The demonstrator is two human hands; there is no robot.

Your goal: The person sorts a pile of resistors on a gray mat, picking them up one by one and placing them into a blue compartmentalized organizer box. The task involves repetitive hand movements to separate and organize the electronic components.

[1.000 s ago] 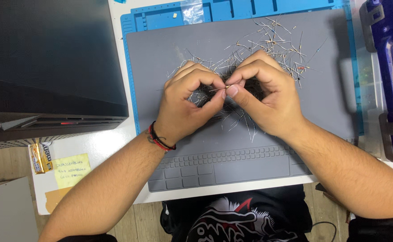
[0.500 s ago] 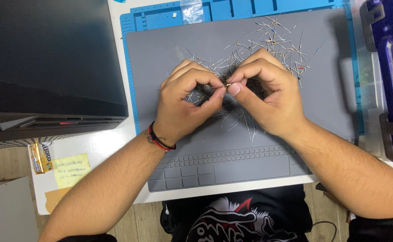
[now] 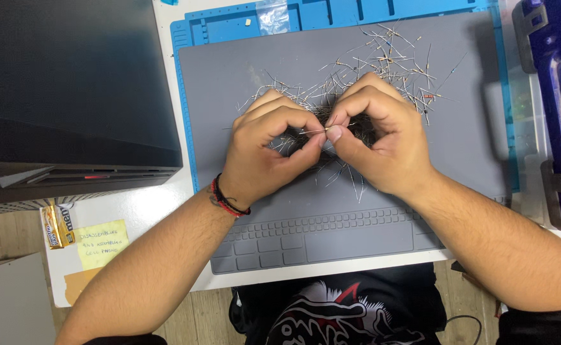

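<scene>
My left hand (image 3: 264,150) and my right hand (image 3: 379,140) meet over the middle of a grey work mat (image 3: 242,70). Between the thumbs and forefingers of both hands I pinch one small wire-leaded component (image 3: 317,131), held level. A loose heap of several similar thin-leaded components (image 3: 383,61) is scattered on the mat just beyond and under my fingers. A red and black band (image 3: 224,199) circles my left wrist.
A blue tray edge (image 3: 331,13) frames the mat at the top and left. A large dark box (image 3: 63,96) stands to the left. A blue-purple tool case (image 3: 558,96) lies at the right. A yellow note (image 3: 101,244) and a sweet wrapper (image 3: 57,223) lie at the lower left.
Both hands have stayed in place; the fingertips shifted only slightly while pinching the component.
</scene>
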